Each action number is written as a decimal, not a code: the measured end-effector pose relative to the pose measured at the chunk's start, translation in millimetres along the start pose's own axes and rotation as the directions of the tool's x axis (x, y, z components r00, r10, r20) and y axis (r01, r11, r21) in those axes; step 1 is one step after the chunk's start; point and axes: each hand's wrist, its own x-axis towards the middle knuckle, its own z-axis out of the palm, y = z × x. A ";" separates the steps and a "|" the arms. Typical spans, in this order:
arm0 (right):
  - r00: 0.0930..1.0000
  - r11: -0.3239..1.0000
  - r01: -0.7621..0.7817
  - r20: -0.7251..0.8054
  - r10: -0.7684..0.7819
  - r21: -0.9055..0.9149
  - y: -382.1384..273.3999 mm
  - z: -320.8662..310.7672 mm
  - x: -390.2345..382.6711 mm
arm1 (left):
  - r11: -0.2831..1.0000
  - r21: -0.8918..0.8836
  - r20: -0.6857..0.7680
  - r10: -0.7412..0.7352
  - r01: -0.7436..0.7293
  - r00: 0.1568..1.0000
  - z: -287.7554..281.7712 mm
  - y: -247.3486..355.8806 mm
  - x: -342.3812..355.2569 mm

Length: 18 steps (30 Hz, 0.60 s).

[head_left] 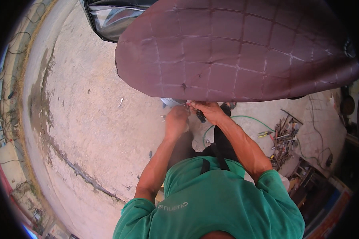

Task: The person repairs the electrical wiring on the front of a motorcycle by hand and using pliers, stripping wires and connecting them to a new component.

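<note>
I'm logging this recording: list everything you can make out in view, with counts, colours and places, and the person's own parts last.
Quilted padded piece: one, maroon, across the top
Framed panel: one, black with a clear window, upper left
Curved part: one, pale grey, under the padded piece's near edge
Small object: one, black, at the right hand
Thin hose or cable: one, green, on the ground right of the hands
Pliers: one, yellow-green handles, beside the tools
Tools: many, too jumbled to count, mostly dark, heaped at right
Ground: one, pale, left and centre
Shirt: one, green, bottom
Hands: two, bare, left and right, near the padded edge
</note>
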 end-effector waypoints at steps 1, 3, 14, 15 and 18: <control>0.999 0.997 0.018 -0.043 -0.021 -0.072 3.0 0.7 -2.8 | 0.999 -0.028 0.028 -0.033 0.034 0.999 -2.7 -2.8 -0.9; 0.999 0.997 -0.008 -0.039 0.005 -0.075 9.2 -0.6 -8.6 | 0.996 -0.056 0.057 -0.066 0.069 0.996 -4.3 -1.8 -3.2; 0.997 0.998 -0.051 0.054 0.050 0.022 30.2 -7.4 -10.3 | 0.897 -0.309 0.167 -0.277 0.317 0.946 -6.5 4.7 -5.1; 0.997 0.997 -0.077 0.009 0.077 0.015 25.0 -3.5 -11.0 | 0.897 -0.307 0.165 -0.279 0.319 0.946 -6.2 7.1 -6.5; 0.996 0.997 -0.082 -0.030 0.082 -0.008 23.8 -2.3 -10.0 | 0.912 -0.284 0.122 -0.274 0.298 0.954 -6.1 14.2 -11.0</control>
